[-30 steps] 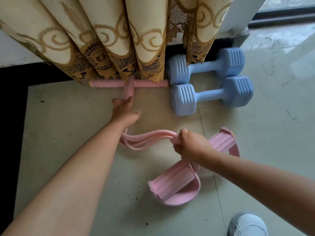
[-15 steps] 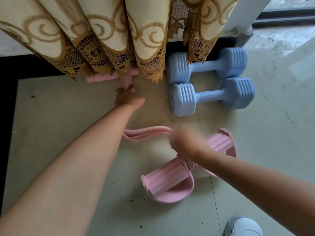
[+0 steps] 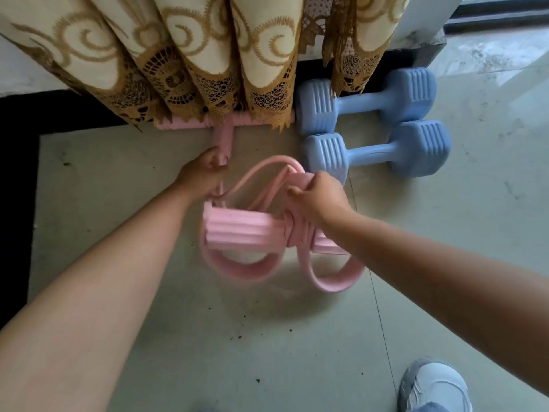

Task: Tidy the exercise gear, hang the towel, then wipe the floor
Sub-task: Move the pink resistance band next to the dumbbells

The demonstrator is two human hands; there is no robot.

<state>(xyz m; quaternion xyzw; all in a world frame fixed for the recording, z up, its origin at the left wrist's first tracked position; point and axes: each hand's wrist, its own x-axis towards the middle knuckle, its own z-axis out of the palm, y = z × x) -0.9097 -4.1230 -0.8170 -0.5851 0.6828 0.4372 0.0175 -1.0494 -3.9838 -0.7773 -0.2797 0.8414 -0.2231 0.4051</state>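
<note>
No writing, label, brand mark, number or sign can be read anywhere here. The curtain (image 3: 184, 55) carries only swirl patterns and lacework, and the dumbbells (image 3: 377, 156) bear only moulded ridges, with no lettering legible.

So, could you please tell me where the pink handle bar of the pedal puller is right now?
In the head view, the pink handle bar lies on the floor under the curtain hem, left of the blue dumbbells.

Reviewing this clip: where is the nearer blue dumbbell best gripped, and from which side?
Grip the nearer blue dumbbell round its thin middle bar, coming down from above. It lies flat on the floor, the bar is bare, and the far dumbbell crowds the wall side.
</note>
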